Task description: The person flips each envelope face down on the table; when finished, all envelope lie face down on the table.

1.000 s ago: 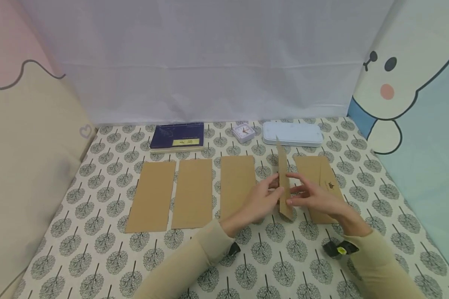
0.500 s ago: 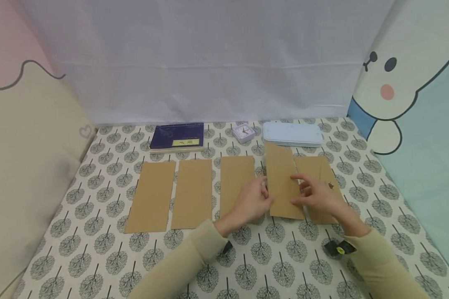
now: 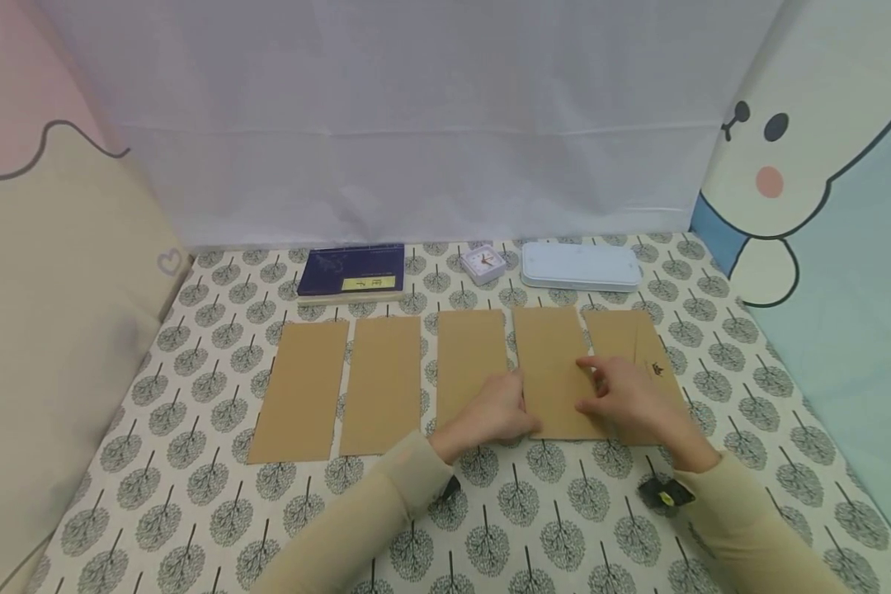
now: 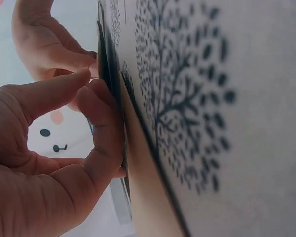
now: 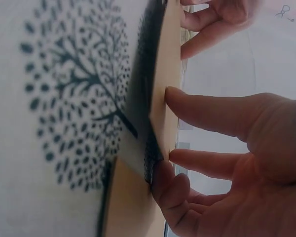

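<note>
A brown kraft envelope (image 3: 553, 351), plain side up, lies low over the table between both hands. My left hand (image 3: 493, 410) holds its left edge near the front corner; in the left wrist view the thumb and curled fingers (image 4: 101, 123) are close together at the paper. My right hand (image 3: 631, 400) pinches the right edge, and the right wrist view shows the thumb (image 5: 207, 111) on top with curled fingers at the edge. A shadow shows under the envelope's near edge there. Right of it, partly under my right hand, lies an envelope (image 3: 612, 330) with a flap and crown print.
Three more plain brown envelopes, the left one (image 3: 300, 388), the second (image 3: 382, 384) and the third (image 3: 469, 351), lie in a row. Behind them are a dark blue book (image 3: 352, 268), a small white clock (image 3: 484, 262) and a pale blue case (image 3: 581, 264). Printed cloth covers the table.
The envelope between my hands has turned from standing on edge to lying nearly flat, plain side up, and come down into line with the row. Both hands have lowered with it.
</note>
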Demonstrator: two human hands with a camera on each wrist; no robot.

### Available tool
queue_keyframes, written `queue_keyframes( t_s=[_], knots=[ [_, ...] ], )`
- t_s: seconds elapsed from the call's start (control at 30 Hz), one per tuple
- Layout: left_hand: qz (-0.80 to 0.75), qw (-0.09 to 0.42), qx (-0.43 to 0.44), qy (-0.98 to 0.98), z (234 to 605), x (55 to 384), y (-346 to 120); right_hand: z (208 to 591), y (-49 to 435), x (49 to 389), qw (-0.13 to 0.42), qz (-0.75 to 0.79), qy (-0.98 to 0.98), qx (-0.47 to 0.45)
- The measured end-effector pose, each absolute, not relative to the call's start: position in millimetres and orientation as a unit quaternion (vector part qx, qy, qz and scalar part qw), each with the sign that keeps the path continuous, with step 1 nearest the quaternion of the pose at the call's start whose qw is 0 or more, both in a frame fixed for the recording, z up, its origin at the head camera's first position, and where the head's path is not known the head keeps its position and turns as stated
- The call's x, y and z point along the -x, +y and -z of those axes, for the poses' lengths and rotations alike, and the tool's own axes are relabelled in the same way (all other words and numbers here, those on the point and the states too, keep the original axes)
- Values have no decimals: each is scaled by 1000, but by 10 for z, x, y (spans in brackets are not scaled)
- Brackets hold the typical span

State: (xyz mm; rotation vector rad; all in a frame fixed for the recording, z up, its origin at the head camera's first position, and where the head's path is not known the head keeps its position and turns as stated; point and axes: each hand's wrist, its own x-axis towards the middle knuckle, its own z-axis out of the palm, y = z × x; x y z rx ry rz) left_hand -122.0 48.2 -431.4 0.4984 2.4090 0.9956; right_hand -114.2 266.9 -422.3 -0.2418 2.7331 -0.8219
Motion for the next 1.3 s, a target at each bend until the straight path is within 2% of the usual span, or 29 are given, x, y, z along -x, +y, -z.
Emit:
queue_keyframes(
  t_s=[0.13, 0.67, 1.17, 1.3],
  knots=[
    [-348, 259, -167, 886, 4316, 1229, 493, 4235, 2657, 1149, 137, 277, 947, 84],
    [-364, 273, -153, 877, 4280, 1239, 492, 4227, 2683, 1111, 118, 287, 948, 70],
    [-411, 191, -236, 860, 4306, 1260, 831, 4212, 3268, 1004, 39, 258, 963, 72],
    [-420, 192, -251, 851, 4323, 1277, 947, 4255, 3430, 1007, 48, 244, 967, 55]
  ],
)
